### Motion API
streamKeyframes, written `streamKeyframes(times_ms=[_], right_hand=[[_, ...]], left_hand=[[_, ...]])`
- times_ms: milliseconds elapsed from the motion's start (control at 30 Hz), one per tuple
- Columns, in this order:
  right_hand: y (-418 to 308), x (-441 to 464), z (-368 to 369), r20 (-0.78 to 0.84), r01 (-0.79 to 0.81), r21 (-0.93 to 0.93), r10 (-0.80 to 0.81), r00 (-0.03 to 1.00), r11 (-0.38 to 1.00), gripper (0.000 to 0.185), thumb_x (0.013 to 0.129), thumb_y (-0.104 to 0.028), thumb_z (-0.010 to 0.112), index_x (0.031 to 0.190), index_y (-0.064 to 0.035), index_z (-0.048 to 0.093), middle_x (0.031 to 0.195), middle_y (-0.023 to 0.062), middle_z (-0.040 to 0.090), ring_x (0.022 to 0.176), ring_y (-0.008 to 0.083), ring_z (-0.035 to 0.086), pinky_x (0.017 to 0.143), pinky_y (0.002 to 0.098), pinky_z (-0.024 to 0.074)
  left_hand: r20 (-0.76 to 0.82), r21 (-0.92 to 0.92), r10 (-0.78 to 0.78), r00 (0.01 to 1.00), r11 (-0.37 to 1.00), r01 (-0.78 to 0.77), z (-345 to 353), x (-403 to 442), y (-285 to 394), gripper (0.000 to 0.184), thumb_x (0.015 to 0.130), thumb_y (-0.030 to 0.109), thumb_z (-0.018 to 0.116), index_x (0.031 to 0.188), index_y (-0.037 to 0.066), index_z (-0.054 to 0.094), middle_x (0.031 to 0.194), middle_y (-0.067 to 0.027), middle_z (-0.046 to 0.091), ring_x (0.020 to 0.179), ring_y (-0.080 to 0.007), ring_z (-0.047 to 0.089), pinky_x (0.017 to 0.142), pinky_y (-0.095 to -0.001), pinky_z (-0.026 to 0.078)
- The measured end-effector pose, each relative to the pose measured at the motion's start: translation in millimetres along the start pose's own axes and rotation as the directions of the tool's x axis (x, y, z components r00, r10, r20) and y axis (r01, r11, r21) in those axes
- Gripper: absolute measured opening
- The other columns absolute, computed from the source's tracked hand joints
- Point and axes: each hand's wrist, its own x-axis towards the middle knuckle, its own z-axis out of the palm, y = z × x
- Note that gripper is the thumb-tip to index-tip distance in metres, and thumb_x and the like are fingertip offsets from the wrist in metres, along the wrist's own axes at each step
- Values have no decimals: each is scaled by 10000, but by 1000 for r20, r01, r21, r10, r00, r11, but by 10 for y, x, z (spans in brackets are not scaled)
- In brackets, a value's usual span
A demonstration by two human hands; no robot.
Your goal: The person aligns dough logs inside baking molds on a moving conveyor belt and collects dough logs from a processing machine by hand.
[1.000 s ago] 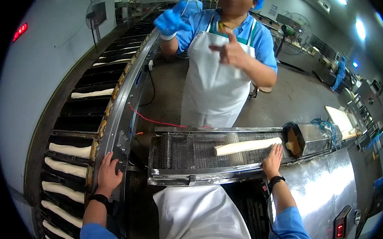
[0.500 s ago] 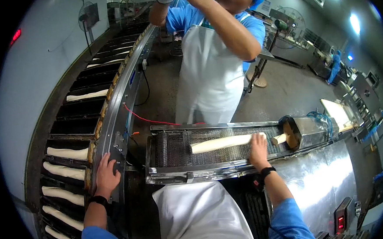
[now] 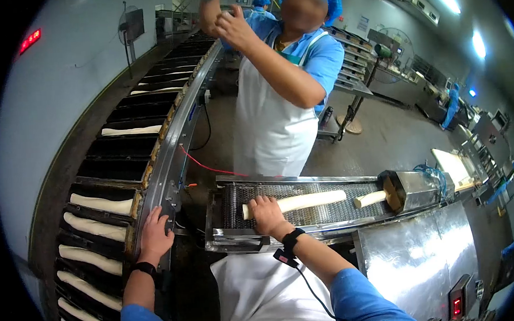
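Note:
A long pale dough roll (image 3: 312, 200) lies across the mesh conveyor belt (image 3: 354, 210) before me. My right hand (image 3: 267, 214) is wrapped over this roll near its left end, hiding part of it. My left hand (image 3: 155, 234) rests on the metal side rail (image 3: 176, 133) of the pan line, fingers stretched out and holding nothing. To its left, several dough strips, such as one dough strip (image 3: 101, 203), lie in dark baking pans (image 3: 116, 169). A shorter dough piece (image 3: 370, 199) sticks out of the metal housing (image 3: 420, 180) at the belt's right end.
A co-worker in a white apron (image 3: 275, 118) stands across the belt with both arms raised. A steel table (image 3: 418, 242) is at my right, with a red digital display (image 3: 457, 307) nearby. A red cable (image 3: 207, 168) runs between the pan line and the belt.
My right hand has moved left, from the dough roll's right end to its left end. Another dough piece comes further out of the housing. The co-worker's arms have shifted; my left hand stays on the rail.

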Motion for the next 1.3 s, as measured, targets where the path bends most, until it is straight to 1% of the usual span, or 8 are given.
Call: streamKeyframes(times_ms=[200, 300, 400, 600, 667, 800, 1000, 1300], right_hand=[[-39, 119, -211, -32, 78, -207, -87, 996, 975, 308, 716, -200, 674, 960, -21, 615, 1004, 154, 586, 949, 304, 589, 783, 421, 491], [-34, 500, -1149, -55, -238, 342, 272, 961, 909, 280, 778, -161, 697, 972, 25, 617, 881, 204, 670, 801, 327, 670, 713, 430, 545], [141, 784, -2017, -238, 111, 917, 303, 923, 383, 267, 760, -172, 724, 944, 4, 642, 789, 92, 669, 686, 187, 657, 653, 313, 534], [-531, 897, -3024, -392, 409, 816, 128, 911, -409, 181, 878, -153, 662, 986, -10, 632, 902, 76, 662, 759, 155, 640, 785, 285, 531], [-658, 976, -2800, -344, 176, 785, -183, 921, -594, 348, 873, -143, 682, 1163, 21, 584, 1094, 129, 648, 985, 193, 632, 910, 316, 507], [-614, 645, -2513, -105, 25, 973, -342, 934, -229, 714, 851, -84, 697, 1462, -15, 334, 1496, 157, 367, 1362, 241, 387, 1099, 367, 368], [595, -206, -1098, 277, -242, 871, -22, 961, 427, 574, 860, -26, 644, 1388, 40, 429, 1416, 216, 460, 1298, 279, 470, 1049, 367, 440], [1614, -1738, -530, 238, -529, 532, 483, 843, 661, 423, 777, -226, 736, 1149, -38, 665, 1096, 184, 682, 1018, 316, 659, 912, 377, 500]], left_hand=[[8, -35, 18, 1000, 999, -17, -101, 18, 62, 427, 779, 134, 640, 1178, -13, 604, 1435, -184, 422, 1368, -315, 352, 1127, -399, 318], [-85, -43, 48, 995, 998, -52, -22, -3, 26, 393, 757, 128, 638, 1123, -10, 610, 1409, -191, 442, 1346, -326, 378, 1113, -408, 333], [-75, -5, 74, 994, 997, -74, 112, 47, -109, 417, 769, 128, 622, 1165, -1, 604, 1411, -183, 442, 1353, -316, 368, 1114, -399, 332], [-25, -5, 47, 999, 999, -47, 81, 35, -120, 433, 791, 155, 628, 1193, -5, 601, 1444, -161, 418, 1378, -296, 336, 1128, -400, 312], [35, -86, -24, 999, 996, 27, 77, 17, -106, 430, 793, 144, 629, 1193, -10, 600, 1442, -172, 416, 1378, -309, 333, 1130, -413, 306], [30, -20, -16, 999, 1000, 17, 7, 13, -41, 441, 792, 138, 631, 1205, -13, 599, 1439, -177, 416, 1373, -311, 337, 1129, -416, 311], [42, -6, -8, 999, 1000, 8, -64, 3, -61, 445, 791, 156, 632, 1208, 2, 609, 1436, -168, 423, 1368, -304, 346, 1131, -403, 317], [-9, 7, -52, 999, 999, 52, -63, -146, -103, 450, 774, 146, 625, 1204, 13, 609, 1433, -181, 425, 1349, -327, 374, 1115, -418, 335]])
